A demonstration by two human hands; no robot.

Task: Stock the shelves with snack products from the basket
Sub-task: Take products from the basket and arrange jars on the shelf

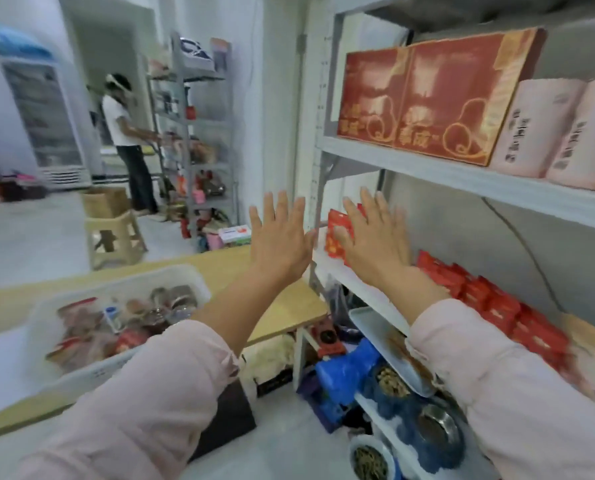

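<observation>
Head view, blurred by motion. Both arms in pale pink sleeves reach toward the grey metal shelf unit [351,282] on the right.

- Right hand [375,244]: fingers straight and spread, palm laid flat over the upright red foil snack packets [335,233] at the left end of the middle board. It appears to press them rather than grip; blur hides the exact contact.
- Left hand [278,244]: fingers straight and spread, holding nothing, raised just beside the shelf's corner post.
- More red packets [490,299] run in a row along the same board toward the right.
- White plastic basket [81,375] sits on the light wooden table [282,306] at lower left, well apart from both hands, with mixed snack packs inside.
- Upper board: two red cardboard boxes [420,98], pale pink paper-wrapped packs [538,129] beside them.

Judgement: the step looks like squaring up the end packets, so stocking is partway done.

To do it well:
- Push with the flat palm, evenly, toward the back and toward the row, so the packets close up without tipping.
- Use the left hand as a stop at the open end; packets there sit near the board's edge and could slide off.
- Go gently: foil packs crush and slip easily.
- Turn back to the basket only once the stack stands by itself.
</observation>
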